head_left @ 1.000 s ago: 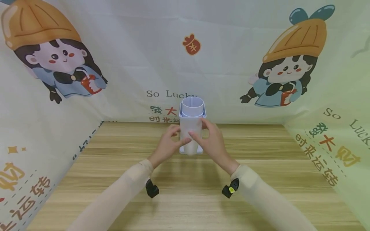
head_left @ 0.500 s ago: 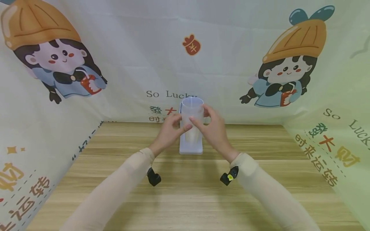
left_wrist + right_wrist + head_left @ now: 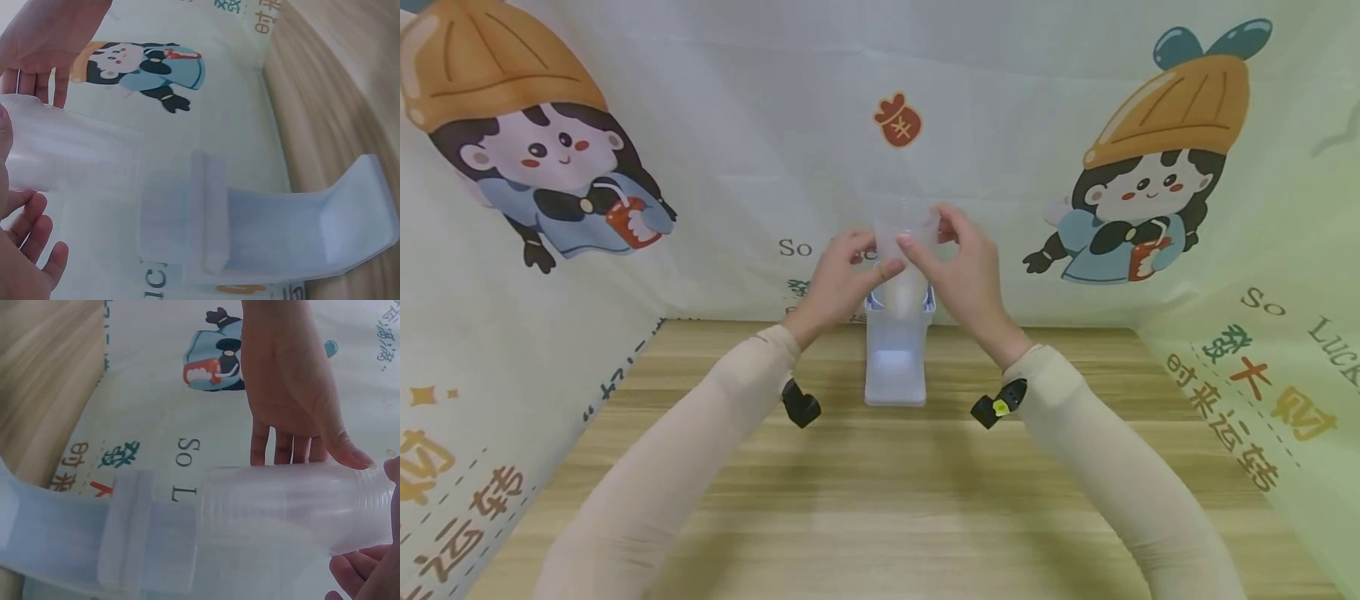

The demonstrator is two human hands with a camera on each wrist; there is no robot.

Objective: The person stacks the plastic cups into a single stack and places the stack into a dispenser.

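Observation:
Both hands hold a stack of clear plastic cups [image 3: 917, 218] upright over a pale blue-white cup dispenser [image 3: 895, 358]. My left hand [image 3: 842, 279] grips the stack from the left, thumb across its near side. From the right, my right hand [image 3: 964, 271] grips it the same way. Ridged, closely nested rims show on the stack [image 3: 281, 503] in the right wrist view. The dispenser [image 3: 269, 228] has a round tube at its top and a curved back running down to a flat foot. In the left wrist view the stack's lower end is right by the tube.
The dispenser stands on a wood-grain table [image 3: 880, 500] near its far edge. A printed cloth backdrop [image 3: 737, 125] with cartoon figures and lettering rises behind and along both sides. Small black cameras [image 3: 801, 404] are strapped at the wrists.
Both hands have risen with the cup stack, from in front of the dispenser to above its tube. More of the dispenser's front and foot shows. The dispenser stays in place.

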